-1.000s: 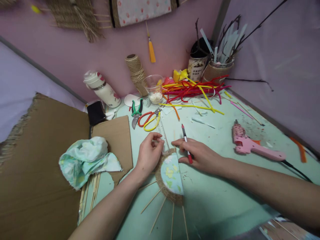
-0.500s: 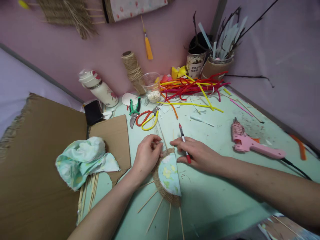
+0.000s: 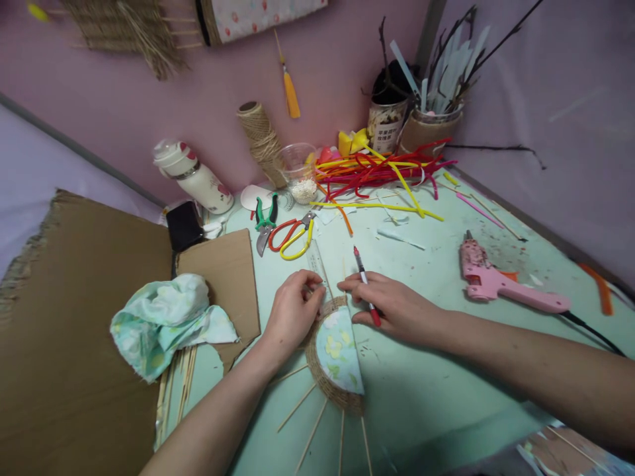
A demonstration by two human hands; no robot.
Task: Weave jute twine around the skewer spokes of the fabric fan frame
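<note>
A half-round fan-like piece [image 3: 338, 354] lies on the table, with a floral cloth centre, a twine-woven rim and thin sticks radiating outward. My left hand [image 3: 294, 307] is closed at its upper left rim, thumb and fingers pinched together; the fingertips partly hide what they grip. Just beyond them lies a clear ruler [image 3: 316, 261], its near end by the rim. My right hand [image 3: 384, 301] holds a red-and-white pen [image 3: 364, 281], tip pointing away. The right index finger reaches to a thin stick [image 3: 344, 271] at the piece's top corner.
Green-handled pruners [image 3: 266, 221] and red-and-yellow-handled cutters [image 3: 295, 238] lie ahead. A pink glue gun [image 3: 506, 284] is at the right, pipe cleaners [image 3: 377, 172] at the back. Crumpled floral cloth [image 3: 159, 324] and cardboard [image 3: 228, 277] sit left. A bottle [image 3: 196, 178] and twine spool [image 3: 260, 139] stand behind.
The half-round piece has turned slightly, its lower end shifting right. My left hand has moved a little along with it. My right hand keeps the pen in nearly the same place.
</note>
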